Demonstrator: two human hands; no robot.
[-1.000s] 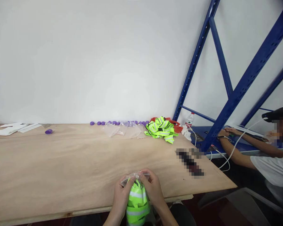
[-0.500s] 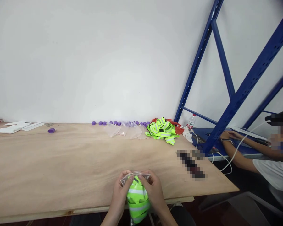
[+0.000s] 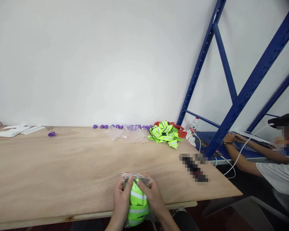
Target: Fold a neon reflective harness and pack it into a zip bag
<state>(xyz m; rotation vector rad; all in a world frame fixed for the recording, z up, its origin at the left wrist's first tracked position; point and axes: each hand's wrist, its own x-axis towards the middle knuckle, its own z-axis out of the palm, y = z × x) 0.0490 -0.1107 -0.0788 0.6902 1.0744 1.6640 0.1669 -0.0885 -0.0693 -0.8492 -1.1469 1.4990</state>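
Note:
A clear zip-lock bag (image 3: 146,181) is held between my two hands at the table's front edge. Inside it sits a folded neon-green reflective strap (image 3: 138,202) with silver-white bands. My left hand (image 3: 121,195) is closed on the bag's left side, its thumb pressing near the mouth. On the opposite side my right hand (image 3: 154,195) grips the bag, its thumb on the front by the top of the green bundle. The fingers behind the bag are mostly hidden.
Along the wall lie several purple rolls (image 3: 106,126), clear plastic bags (image 3: 126,133) and a heap of green reflective straps (image 3: 165,133) over red material. White papers (image 3: 14,131) lie far left. A blue rack post (image 3: 245,86) stands right, beside a seated person (image 3: 269,170) and a white cable (image 3: 243,149).
The bag's mouth now stands up more and its clear upper edge shows wider. Both hands have shifted slightly left, still gripping it, and the green bundle has tilted a little.

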